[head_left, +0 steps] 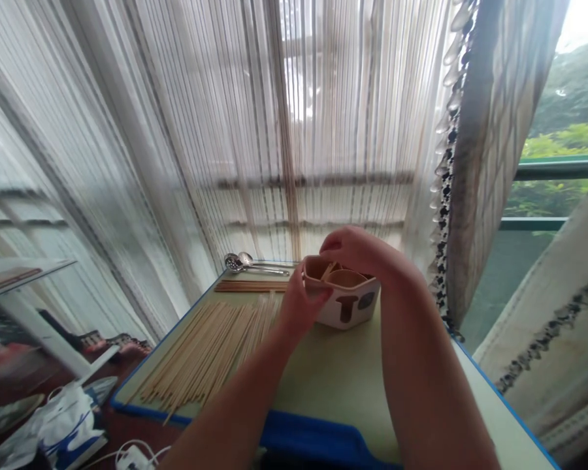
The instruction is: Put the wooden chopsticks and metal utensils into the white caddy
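Note:
On the table stands a white, angular utensil holder (342, 314) with tan-coloured compartments, a dark T-shaped opening and a dark round patch on its front. My left hand (301, 303) is closed on its left side, the thumb lying across the front near the rim. My right hand (357, 248) bends over the back of the rim with curled fingers against the holder; its fingertips are partly hidden. Left of my hands, many thin wooden chopsticks (206, 346) lie spread side by side. Behind them rests a row of darker brown chopsticks (249, 286).
Metal ladles (245, 262) lie at the table's far left corner. The pale table (338, 385) has a blue edge, and sheer curtains (245, 130) hang right behind it. A white shelf (24, 277) stands left; a plastic bag (59, 418) and white cable are low left.

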The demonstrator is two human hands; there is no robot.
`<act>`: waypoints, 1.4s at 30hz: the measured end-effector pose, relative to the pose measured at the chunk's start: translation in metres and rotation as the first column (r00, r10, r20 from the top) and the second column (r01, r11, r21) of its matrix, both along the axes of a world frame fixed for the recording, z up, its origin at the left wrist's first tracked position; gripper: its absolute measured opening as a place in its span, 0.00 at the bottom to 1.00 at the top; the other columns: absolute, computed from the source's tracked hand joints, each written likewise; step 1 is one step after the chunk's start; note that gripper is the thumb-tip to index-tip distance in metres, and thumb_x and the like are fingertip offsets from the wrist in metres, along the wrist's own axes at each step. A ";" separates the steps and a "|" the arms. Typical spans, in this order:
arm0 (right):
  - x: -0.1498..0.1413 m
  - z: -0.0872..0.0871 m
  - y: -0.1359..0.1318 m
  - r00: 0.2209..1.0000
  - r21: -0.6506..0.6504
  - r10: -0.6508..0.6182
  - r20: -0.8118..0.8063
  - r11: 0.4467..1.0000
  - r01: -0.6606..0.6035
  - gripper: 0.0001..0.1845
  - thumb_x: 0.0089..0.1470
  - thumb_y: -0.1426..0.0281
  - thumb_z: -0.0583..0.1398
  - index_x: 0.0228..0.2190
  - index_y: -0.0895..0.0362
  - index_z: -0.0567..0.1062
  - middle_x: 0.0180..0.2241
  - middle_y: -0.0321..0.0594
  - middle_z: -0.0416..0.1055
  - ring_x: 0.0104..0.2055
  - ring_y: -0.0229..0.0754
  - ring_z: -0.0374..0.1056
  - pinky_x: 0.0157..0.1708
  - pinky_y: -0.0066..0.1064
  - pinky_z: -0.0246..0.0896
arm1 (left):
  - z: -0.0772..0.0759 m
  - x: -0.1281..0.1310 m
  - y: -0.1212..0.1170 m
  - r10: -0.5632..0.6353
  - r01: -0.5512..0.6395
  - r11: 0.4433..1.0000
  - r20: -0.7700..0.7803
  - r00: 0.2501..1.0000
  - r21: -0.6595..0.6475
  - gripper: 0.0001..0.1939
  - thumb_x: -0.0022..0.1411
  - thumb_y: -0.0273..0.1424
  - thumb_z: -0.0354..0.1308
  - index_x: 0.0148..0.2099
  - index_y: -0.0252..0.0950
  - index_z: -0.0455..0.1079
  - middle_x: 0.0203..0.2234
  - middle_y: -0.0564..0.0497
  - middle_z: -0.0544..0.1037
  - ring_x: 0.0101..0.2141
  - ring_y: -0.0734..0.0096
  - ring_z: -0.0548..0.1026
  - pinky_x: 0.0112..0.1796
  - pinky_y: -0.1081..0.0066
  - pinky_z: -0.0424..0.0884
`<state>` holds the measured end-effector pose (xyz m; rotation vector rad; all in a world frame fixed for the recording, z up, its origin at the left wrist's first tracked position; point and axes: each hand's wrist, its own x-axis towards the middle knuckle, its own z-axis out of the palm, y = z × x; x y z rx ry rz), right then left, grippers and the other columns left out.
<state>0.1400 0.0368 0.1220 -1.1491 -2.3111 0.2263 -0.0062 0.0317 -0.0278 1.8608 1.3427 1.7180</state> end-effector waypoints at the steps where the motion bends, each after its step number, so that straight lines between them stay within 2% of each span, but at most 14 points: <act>1: 0.002 0.000 0.001 1.000 -0.011 0.004 0.016 1.000 -0.004 0.07 0.45 0.70 0.59 0.26 0.54 0.79 0.23 0.37 0.75 0.22 0.34 0.66 0.21 0.25 0.55 | -0.002 0.000 0.001 0.003 -0.002 1.000 0.019 1.000 -0.011 0.42 0.47 0.40 0.65 0.61 0.38 0.51 0.52 0.39 0.66 0.50 0.56 0.68 0.48 0.56 0.65; 7: 0.010 0.001 0.000 0.999 -0.119 -0.015 0.044 0.993 0.020 0.09 0.45 0.69 0.58 0.27 0.52 0.79 0.23 0.37 0.75 0.21 0.36 0.66 0.20 0.26 0.56 | -0.007 0.003 0.002 0.005 0.001 0.998 0.098 0.995 -0.061 0.44 0.46 0.41 0.65 0.61 0.37 0.50 0.52 0.39 0.65 0.48 0.58 0.69 0.44 0.60 0.68; 13: 0.024 -0.003 0.005 1.000 -0.135 0.029 -0.010 0.990 -0.030 0.06 0.42 0.70 0.61 0.25 0.52 0.79 0.17 0.35 0.72 0.17 0.34 0.63 0.17 0.25 0.55 | -0.006 0.003 0.002 -0.016 0.022 0.998 0.115 0.993 -0.054 0.41 0.47 0.41 0.65 0.59 0.37 0.52 0.52 0.39 0.65 0.47 0.59 0.70 0.43 0.61 0.69; 16: 0.027 -0.005 0.005 0.999 -0.160 0.034 -0.023 0.986 -0.037 0.07 0.42 0.69 0.61 0.26 0.52 0.79 0.17 0.35 0.72 0.17 0.33 0.63 0.16 0.25 0.54 | -0.006 0.003 0.002 -0.023 0.028 0.999 0.108 0.994 -0.046 0.40 0.47 0.41 0.65 0.59 0.37 0.53 0.52 0.39 0.65 0.46 0.59 0.70 0.43 0.61 0.69; 25: 0.020 0.002 -0.002 0.999 -0.160 0.016 0.031 0.987 -0.011 0.07 0.41 0.70 0.61 0.26 0.52 0.80 0.18 0.34 0.73 0.17 0.33 0.63 0.17 0.25 0.54 | -0.009 0.003 0.004 -0.014 0.020 0.998 0.119 0.993 -0.054 0.40 0.46 0.42 0.65 0.59 0.37 0.54 0.54 0.39 0.64 0.48 0.58 0.69 0.45 0.59 0.69; 32: 0.018 0.001 0.002 0.999 -0.127 0.037 0.020 0.991 -0.034 0.06 0.40 0.70 0.62 0.25 0.53 0.79 0.18 0.35 0.73 0.17 0.34 0.63 0.18 0.26 0.55 | -0.003 0.004 -0.001 -0.046 0.058 0.996 0.150 0.988 -0.071 0.42 0.44 0.40 0.67 0.59 0.38 0.53 0.53 0.39 0.64 0.49 0.56 0.68 0.46 0.58 0.68; 36: 0.017 0.001 0.002 0.999 -0.184 -0.036 0.016 0.982 0.038 0.08 0.40 0.69 0.62 0.27 0.54 0.78 0.22 0.38 0.74 0.19 0.38 0.66 0.19 0.30 0.58 | 0.013 -0.001 -0.011 0.038 -0.026 0.996 0.133 0.990 -0.089 0.41 0.43 0.36 0.67 0.57 0.37 0.55 0.51 0.39 0.65 0.48 0.57 0.68 0.46 0.59 0.66; 39: 0.012 0.002 -0.001 0.999 -0.109 -0.043 0.027 0.993 0.046 0.08 0.39 0.67 0.62 0.27 0.53 0.77 0.23 0.40 0.75 0.21 0.41 0.67 0.21 0.32 0.59 | 0.039 -0.013 -0.017 0.094 -0.054 0.986 0.262 0.960 -0.157 0.27 0.50 0.33 0.62 0.51 0.37 0.59 0.39 0.45 0.72 0.38 0.67 0.72 0.38 0.66 0.69; 42: 0.000 0.000 -0.010 0.998 0.009 -0.020 0.061 1.000 0.019 0.07 0.39 0.67 0.62 0.27 0.51 0.77 0.23 0.40 0.75 0.22 0.42 0.67 0.22 0.33 0.59 | 0.068 -0.034 -0.025 0.156 -0.081 0.980 0.445 0.882 -0.182 0.15 0.55 0.32 0.55 0.46 0.37 0.60 0.31 0.50 0.71 0.29 0.74 0.71 0.31 0.71 0.67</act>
